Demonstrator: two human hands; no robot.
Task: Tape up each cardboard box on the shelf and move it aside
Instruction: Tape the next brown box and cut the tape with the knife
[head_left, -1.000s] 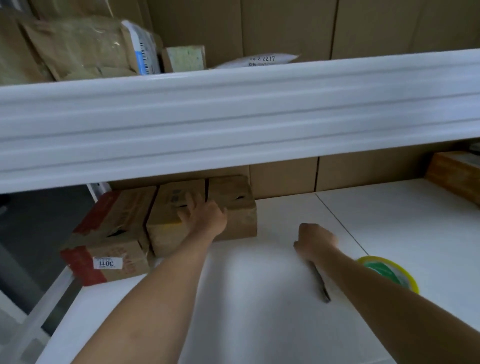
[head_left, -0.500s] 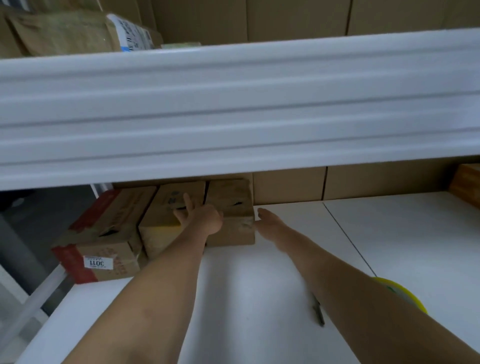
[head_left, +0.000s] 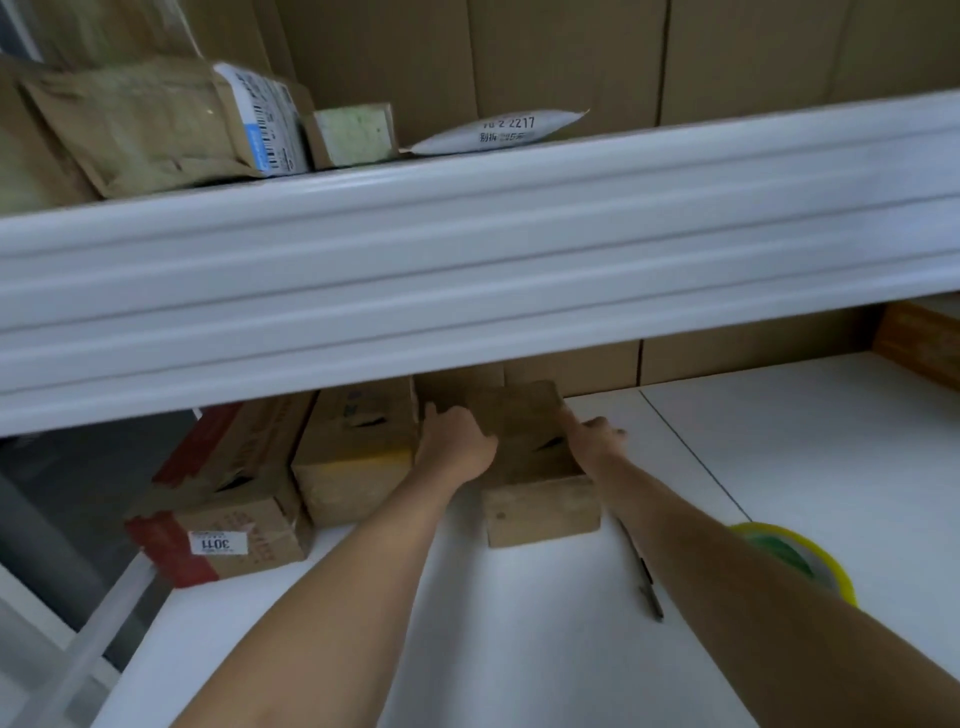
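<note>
Three cardboard boxes lie side by side at the left of the white shelf (head_left: 519, 649). The plain brown box (head_left: 535, 499) on the right stands out in front of the other two. My left hand (head_left: 454, 441) grips its left top edge and my right hand (head_left: 592, 441) holds its right side. Beside it sits a brown box with yellow tape (head_left: 353, 457), and furthest left a red-taped box (head_left: 228, 509) with a white label. A roll of tape (head_left: 800, 561) with a yellow rim lies on the shelf at the right, partly hidden by my right forearm.
A dark pen (head_left: 647, 577) lies on the shelf by my right forearm. A thick white shelf beam (head_left: 467, 270) hangs low over the boxes. The upper shelf carries padded envelopes (head_left: 156, 124) and a white mailer (head_left: 498, 132). Another box (head_left: 919, 343) stands at the far right.
My right hand left the pen, reached over and took the brown box's right side. My left hand shifted onto its left edge. The box has slid forward, out from the row.
</note>
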